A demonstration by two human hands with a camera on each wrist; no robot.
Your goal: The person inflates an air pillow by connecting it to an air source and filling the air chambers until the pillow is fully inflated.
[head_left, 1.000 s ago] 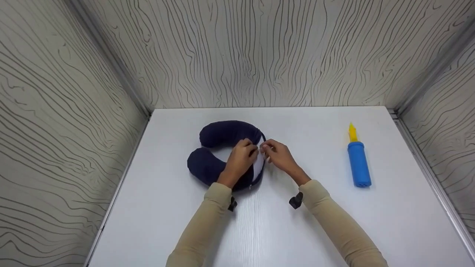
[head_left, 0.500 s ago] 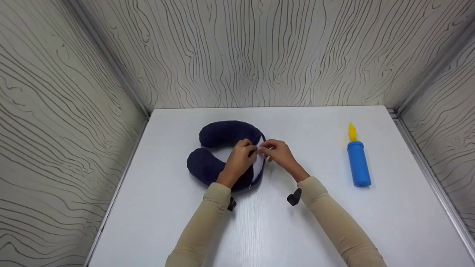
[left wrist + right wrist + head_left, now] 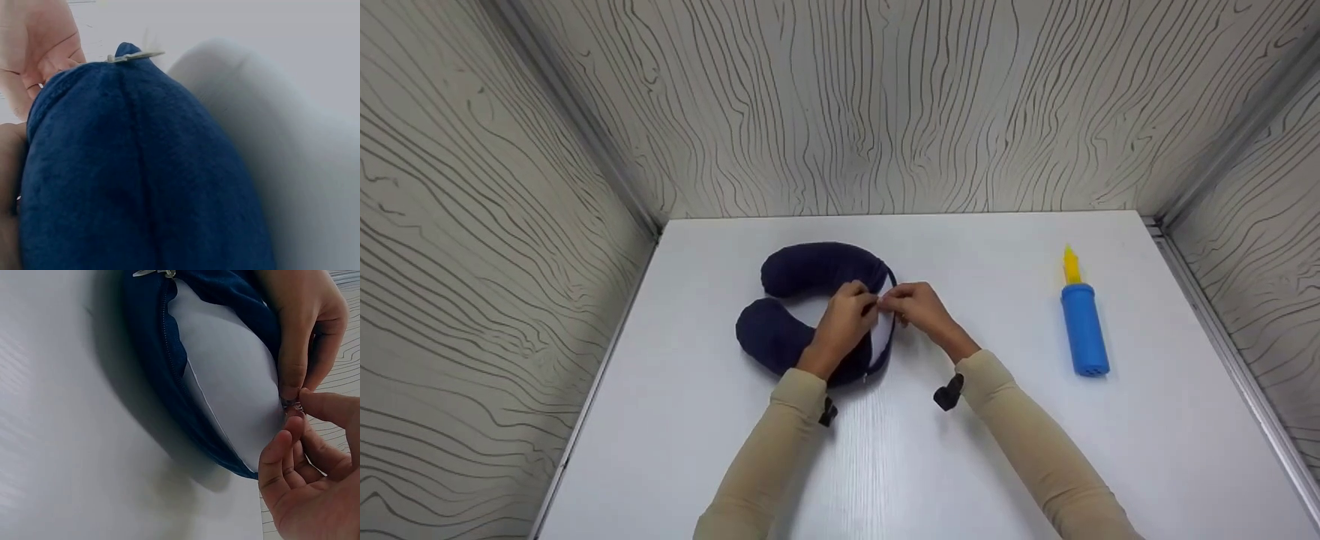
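Observation:
A navy U-shaped neck pillow [image 3: 802, 266] lies on the white table, its curve toward the right. Along the outer curve its zipper [image 3: 164, 326] stands undone, and the white inner cushion [image 3: 225, 360] shows through the gap. A small clear air valve [image 3: 292, 406] sticks out of the white part. My left hand [image 3: 844, 322] lies across the pillow and pinches the valve near its base. From the right, my right hand [image 3: 922, 310] pinches the valve's outer end between thumb and finger. Fingertips hide most of the valve.
A blue hand pump [image 3: 1085, 330] with a yellow nozzle [image 3: 1072, 265] lies at the right of the table. The metal zipper pull [image 3: 151, 272] hangs at the near end of the gap. Wood-patterned walls [image 3: 840, 112] enclose the table's back and sides.
My right hand has moved slightly left, its fingertips coming onto the valve beside the left fingers. My left hand and the pillow have stayed in place.

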